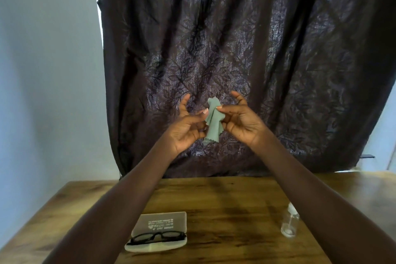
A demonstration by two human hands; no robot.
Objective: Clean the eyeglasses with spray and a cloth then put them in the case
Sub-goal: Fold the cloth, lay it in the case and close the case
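The only writing is on the inside of the open lid of the case (162, 222): a few short lines of white print beside a small emblem. It sits upside down to the camera and is too small and blurred to read; no word, brand or number can be made out. The spray bottle (289, 224) carries no legible label.

Two bare forearms come into view from the lower corners, slim and long, with no sleeves, watch or bracelets on what shows of them. The left hand (186, 127) and right hand (241, 121) wear no gloves. The fingers (228, 110) are slender, with short, pale, unpainted nails. No rings can be made out.
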